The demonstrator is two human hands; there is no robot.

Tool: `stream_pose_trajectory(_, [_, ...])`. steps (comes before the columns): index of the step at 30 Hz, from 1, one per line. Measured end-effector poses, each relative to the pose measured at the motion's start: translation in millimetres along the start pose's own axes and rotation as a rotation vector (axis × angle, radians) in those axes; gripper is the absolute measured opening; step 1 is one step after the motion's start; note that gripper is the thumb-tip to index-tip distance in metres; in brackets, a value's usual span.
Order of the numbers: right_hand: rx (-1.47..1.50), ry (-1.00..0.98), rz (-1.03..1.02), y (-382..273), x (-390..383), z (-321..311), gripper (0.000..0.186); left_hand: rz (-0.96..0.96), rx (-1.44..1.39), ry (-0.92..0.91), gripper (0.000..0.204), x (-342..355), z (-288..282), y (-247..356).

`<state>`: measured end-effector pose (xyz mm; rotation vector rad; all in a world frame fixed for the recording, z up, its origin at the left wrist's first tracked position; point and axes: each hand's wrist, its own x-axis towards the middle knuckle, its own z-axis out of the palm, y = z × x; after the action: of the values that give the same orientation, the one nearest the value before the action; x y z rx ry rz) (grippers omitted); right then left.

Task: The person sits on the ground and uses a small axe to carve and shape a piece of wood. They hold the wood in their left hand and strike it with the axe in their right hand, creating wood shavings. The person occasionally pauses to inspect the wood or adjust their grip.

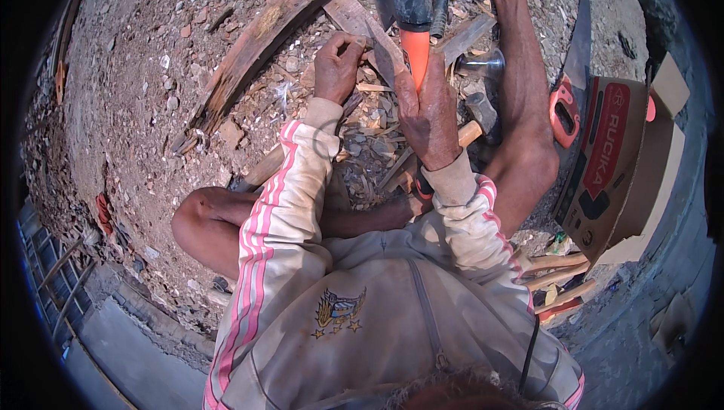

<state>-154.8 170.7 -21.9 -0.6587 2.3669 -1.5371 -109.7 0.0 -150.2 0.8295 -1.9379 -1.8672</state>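
sitting on the dirt ground [136, 70], the person works at the upper middle of the frame. the right hand [428, 112] is wrapped closed around the orange handle of a hatchet [411, 21], taking it high up, close under the dark steel head, which points toward the top of the frame. the left hand [338, 63] pinches a thin wood piece [381, 52] between thumb and fingertips, holding it just beside the hatchet blade; whether blade and wood touch cannot be told.

the hatchet looks head-heavy and rigid, so a grip near the head, as here, should give close control; the smooth handle may slip in a dusty palm. the wood piece seems light, stiff and splintery, best held at its far end, well away from the edge.

wood chips [373, 135] lie scattered under the hands. a long weathered plank [264, 33] lies at upper left, a hammer [479, 119] sits just right of the right hand, and a cardboard box [626, 176] with an orange-handled saw [569, 93] stands at the right.
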Motion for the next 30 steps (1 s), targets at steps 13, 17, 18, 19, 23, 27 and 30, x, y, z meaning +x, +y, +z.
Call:
stream_pose_trajectory(13, [-0.02,-0.044,0.124,8.0,-3.0,6.3,0.032,0.028,0.124,0.029,0.017,-4.1,5.6,8.9])
stream_pose_trajectory(17, [-0.072,-0.124,0.132,36.4,-2.7,14.1,0.031,0.0,0.012,0.079,0.017,-5.3,9.5,-1.4])
stream_pose_trajectory(18, [-0.035,-0.102,0.146,27.7,-3.3,8.4,0.03,-0.011,-0.009,0.072,0.016,-6.1,7.6,-4.1])
stream_pose_trajectory(19, [0.001,-0.074,0.153,17.1,-0.9,2.4,0.03,0.001,-0.004,0.071,0.016,-6.8,7.9,-3.1])
stream_pose_trajectory(23, [0.02,-0.02,0.167,12.7,-6.4,6.0,0.028,0.017,0.004,0.073,0.015,-5.1,10.6,4.6])
stream_pose_trajectory(27, [0.024,-0.11,0.088,44.2,-8.0,12.7,0.038,0.027,-0.035,0.078,0.014,0.1,8.6,-0.2])
stream_pose_trajectory(30, [0.015,-0.053,0.111,10.4,-5.2,0.8,0.037,0.061,0.054,0.074,0.014,-4.0,9.0,2.7])
